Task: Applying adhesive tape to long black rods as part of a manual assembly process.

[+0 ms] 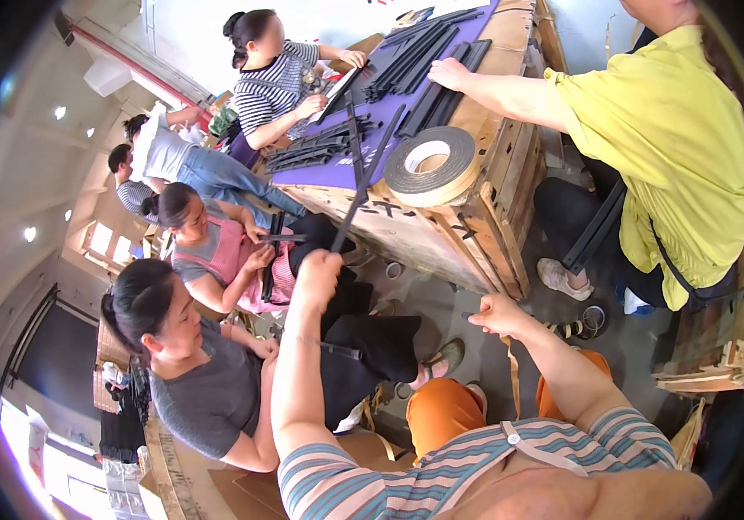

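My left hand is raised and closed around the lower end of a long, thin black strip. The strip slants up and away to the right, over the purple-covered crate. My right hand is lower and to the right, its fingers pinched together. A short dark end pokes out of that pinch on the left; whether it belongs to another strip I cannot tell. Below the right hand hangs a narrow tan ribbon, like backing paper. A large roll of black foam tape with a tan edge lies on the crate's near corner.
The wooden crate ahead bears a purple cover and stacks of black bars. A person in yellow reaches over it from the right. Seated people work close on my left; another in stripes stands beyond.
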`<state>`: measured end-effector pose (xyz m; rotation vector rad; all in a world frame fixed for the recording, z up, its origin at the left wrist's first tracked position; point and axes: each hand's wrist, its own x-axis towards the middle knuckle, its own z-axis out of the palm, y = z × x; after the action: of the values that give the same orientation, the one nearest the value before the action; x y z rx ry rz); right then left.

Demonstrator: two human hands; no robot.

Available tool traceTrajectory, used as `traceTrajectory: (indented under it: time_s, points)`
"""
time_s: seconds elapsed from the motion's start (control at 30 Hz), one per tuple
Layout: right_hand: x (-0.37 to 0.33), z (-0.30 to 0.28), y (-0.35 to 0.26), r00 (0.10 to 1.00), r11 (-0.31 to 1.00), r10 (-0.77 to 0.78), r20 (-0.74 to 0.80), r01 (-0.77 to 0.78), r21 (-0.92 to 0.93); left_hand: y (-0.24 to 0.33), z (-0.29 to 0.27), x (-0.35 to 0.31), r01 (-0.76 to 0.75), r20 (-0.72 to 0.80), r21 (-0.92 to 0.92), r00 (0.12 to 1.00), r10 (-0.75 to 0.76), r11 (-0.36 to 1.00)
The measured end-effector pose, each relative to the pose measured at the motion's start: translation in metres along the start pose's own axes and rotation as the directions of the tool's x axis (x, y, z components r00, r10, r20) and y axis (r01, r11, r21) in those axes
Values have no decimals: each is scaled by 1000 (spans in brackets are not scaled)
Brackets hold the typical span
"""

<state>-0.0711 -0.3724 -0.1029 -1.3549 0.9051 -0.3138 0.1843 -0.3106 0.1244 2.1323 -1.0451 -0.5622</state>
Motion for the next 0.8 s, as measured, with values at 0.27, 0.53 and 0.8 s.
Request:
traceTrajectory:
  time_s: [0.27,0.53,0.8]
  points:
    - [-12,3,-6,999,1000,-6,-32,6,10,-7,-6,-71,331,496,-504,867,-46,798]
    - [-13,1,-7,1000,997,-12,22,10,71,15,60,37,490,659,-624,748,73,608]
    - [-17,-3,-14,981,994,-63,185,46,97,-17,91,3,167,218,-842,975,40,514]
